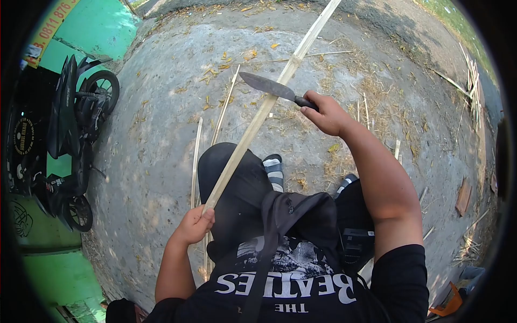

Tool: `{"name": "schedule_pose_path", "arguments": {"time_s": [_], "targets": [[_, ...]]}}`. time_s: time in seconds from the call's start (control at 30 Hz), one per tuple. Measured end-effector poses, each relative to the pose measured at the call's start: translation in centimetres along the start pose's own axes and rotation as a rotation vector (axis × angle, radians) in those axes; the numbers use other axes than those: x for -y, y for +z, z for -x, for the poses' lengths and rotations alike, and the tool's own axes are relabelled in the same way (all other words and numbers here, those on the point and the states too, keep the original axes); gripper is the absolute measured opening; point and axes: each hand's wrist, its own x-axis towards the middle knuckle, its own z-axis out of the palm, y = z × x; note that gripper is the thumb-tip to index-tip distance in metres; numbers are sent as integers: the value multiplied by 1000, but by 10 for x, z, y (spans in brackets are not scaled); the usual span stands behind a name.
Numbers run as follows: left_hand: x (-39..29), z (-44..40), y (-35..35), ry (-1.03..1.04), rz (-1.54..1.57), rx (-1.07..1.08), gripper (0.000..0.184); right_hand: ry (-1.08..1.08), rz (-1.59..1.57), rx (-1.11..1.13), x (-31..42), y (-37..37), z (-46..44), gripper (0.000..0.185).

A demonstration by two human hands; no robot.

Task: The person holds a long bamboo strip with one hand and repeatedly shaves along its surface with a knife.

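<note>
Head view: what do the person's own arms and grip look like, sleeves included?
The left grip and the right grip are bare hands, without gloves; no watch or bracelet shows. Both arms are uncovered below short black sleeves, part of a black T-shirt printed in white. No cables show.

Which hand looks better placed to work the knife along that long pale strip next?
Probably the right: the right grip holds the knife, which crosses the strip in this view. The left grip is occupied holding the strip closer to the body.
</note>
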Motion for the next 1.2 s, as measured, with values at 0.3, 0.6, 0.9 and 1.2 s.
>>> {"name": "schedule_pose_path", "arguments": {"time_s": [0.3,0.6,0.9,1.2], "targets": [[1,-2,1,-17,-2,-35,40,-35,69,-18,-2,0,1,34],[-15,12,11,-90,-133,-152,40,-38,87,-32,-7,6,-2,38],[0,17,36,252,-622,-503,42,-101,77,-38,-4,2,11,40],[-14,27,61,238,-949,-654,37,-21,189,1,8,5,13,37]]}}
